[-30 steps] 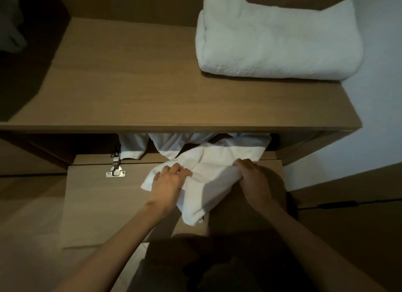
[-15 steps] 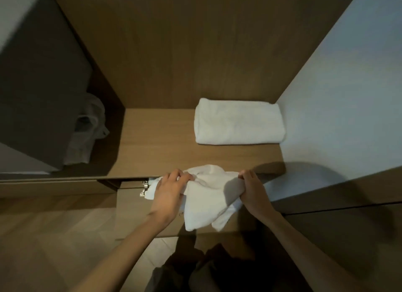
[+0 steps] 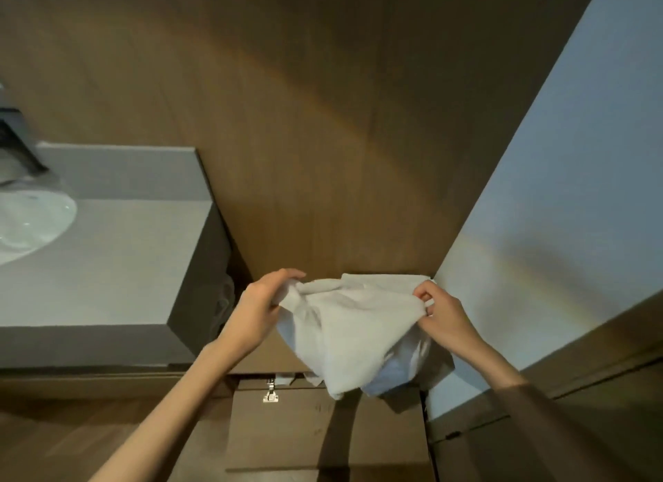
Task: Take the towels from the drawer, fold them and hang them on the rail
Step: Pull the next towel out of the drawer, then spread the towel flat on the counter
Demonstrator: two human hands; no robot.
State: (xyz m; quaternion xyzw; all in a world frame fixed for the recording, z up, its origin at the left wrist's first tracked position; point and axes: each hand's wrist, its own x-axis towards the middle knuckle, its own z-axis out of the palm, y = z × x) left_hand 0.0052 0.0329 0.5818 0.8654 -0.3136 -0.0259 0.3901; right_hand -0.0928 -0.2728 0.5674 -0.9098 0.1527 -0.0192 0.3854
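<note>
Between your hands, the towel [image 3: 344,332] hangs bunched and unfolded, above the open drawer [image 3: 323,431]. Your left hand [image 3: 263,302] grips the towel's left edge, fingers [image 3: 287,275] curled over the cloth. Your right hand [image 3: 443,314] pinches the right edge between thumb and fingers. A folded towel [image 3: 387,279] lies on the shelf [image 3: 276,356] just behind your fingers, mostly hidden. More white cloth shows at the drawer mouth, below your fingers; you cannot tell how many pieces.

Judged from this position, removal of this towel is complete and folding is about to start. The next move calls for the following:
1. Slide each hand outward to a corner of the top edge.
2. Draw the hands apart until that edge runs straight.
3. Bring the corners together to form the first fold.

No rail is in view. Locate it before hanging.
</note>
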